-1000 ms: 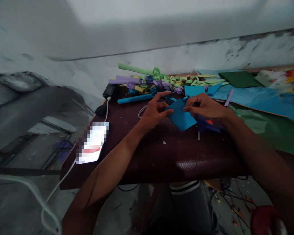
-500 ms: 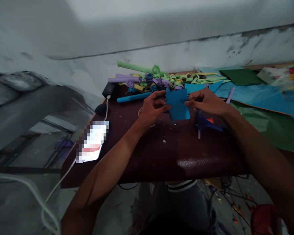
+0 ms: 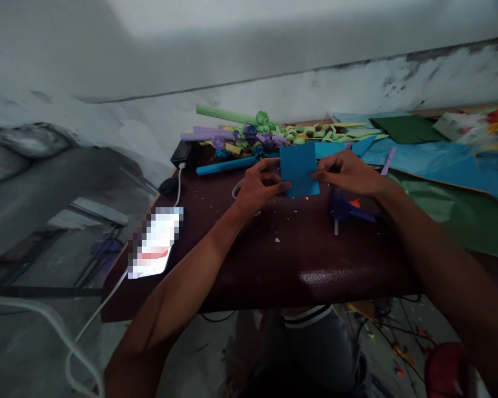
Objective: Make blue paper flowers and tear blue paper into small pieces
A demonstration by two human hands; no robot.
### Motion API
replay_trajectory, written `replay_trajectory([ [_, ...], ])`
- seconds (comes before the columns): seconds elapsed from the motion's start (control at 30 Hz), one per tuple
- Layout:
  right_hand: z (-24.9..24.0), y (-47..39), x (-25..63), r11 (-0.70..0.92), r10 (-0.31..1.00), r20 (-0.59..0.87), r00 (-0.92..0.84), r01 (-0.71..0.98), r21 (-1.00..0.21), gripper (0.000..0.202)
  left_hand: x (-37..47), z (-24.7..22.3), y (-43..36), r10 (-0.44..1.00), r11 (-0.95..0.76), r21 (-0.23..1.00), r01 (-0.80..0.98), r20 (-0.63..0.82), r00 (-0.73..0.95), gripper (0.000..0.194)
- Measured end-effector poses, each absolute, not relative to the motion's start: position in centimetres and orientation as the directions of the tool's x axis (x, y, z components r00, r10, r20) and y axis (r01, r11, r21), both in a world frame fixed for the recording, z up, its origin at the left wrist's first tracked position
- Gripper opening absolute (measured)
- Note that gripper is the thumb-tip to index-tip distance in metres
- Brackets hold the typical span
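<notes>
A small rectangular piece of blue paper [image 3: 299,170] is held up over the table between both hands. My left hand [image 3: 262,185] pinches its left edge, thumb in front and fingers behind. On the right edge, my right hand [image 3: 340,172] grips it between thumb and curled fingers. Below my right hand lies a dark blue glue gun [image 3: 348,209] with an orange part and a pale stick poking out. Behind the paper sit paper flowers [image 3: 257,135] in purple, green and blue, with rolled paper tubes, among them a blue tube [image 3: 226,165].
Toward the right spread blue paper sheets [image 3: 435,160], a dark green sheet [image 3: 406,129] and green wrapping [image 3: 444,215]. A lit phone [image 3: 155,243] with a white cable lies at the table's left edge, near a black adapter [image 3: 183,153]. Paper scraps dot the dark red table [image 3: 253,271].
The blue paper has shifted slightly up, its lower edge now a little higher and its face straighter. Both hands keep their hold in nearly the same place.
</notes>
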State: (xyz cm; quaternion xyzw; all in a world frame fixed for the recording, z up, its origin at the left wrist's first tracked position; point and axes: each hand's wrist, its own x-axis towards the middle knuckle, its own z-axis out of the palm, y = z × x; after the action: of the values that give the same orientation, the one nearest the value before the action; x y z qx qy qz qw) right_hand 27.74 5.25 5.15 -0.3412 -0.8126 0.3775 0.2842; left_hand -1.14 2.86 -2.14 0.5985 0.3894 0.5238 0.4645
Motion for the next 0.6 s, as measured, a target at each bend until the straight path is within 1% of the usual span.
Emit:
replay_trajectory([
  [0.13, 5.35, 5.24, 27.98, 0.443, 0.749, 0.067, -0.66, 0.423, -0.791, 0.06, -1.28, -2.27, 2.91, 0.947, -0.29, 0.956, -0.033, 0.292, 0.13, 0.088],
  [0.2, 5.25, 5.25, 28.13, 0.427, 0.736, 0.023, -0.676, 0.438, -0.791, 0.059, -1.39, -2.31, 2.98, 0.944, -0.302, 0.952, -0.038, 0.305, 0.124, 0.088],
  [0.37, 5.12, 5.19, 28.37, 0.418, 0.731, 0.012, -0.682, 0.434, -0.798, 0.055, -1.41, -2.41, 3.09, 0.943, -0.301, 0.953, -0.042, 0.304, 0.134, 0.089],
  [0.47, 5.41, 4.94, 28.42, 0.391, 0.731, -0.021, -0.682, 0.443, -0.807, 0.054, -1.31, -2.3, 3.07, 0.945, -0.293, 0.955, -0.037, 0.295, 0.138, 0.089],
  [0.6, 5.64, 4.75, 28.4, 0.379, 0.736, -0.025, -0.676, 0.443, -0.813, 0.058, -1.19, -1.83, 2.72, 0.949, -0.263, 0.964, -0.027, 0.264, 0.171, 0.091],
])
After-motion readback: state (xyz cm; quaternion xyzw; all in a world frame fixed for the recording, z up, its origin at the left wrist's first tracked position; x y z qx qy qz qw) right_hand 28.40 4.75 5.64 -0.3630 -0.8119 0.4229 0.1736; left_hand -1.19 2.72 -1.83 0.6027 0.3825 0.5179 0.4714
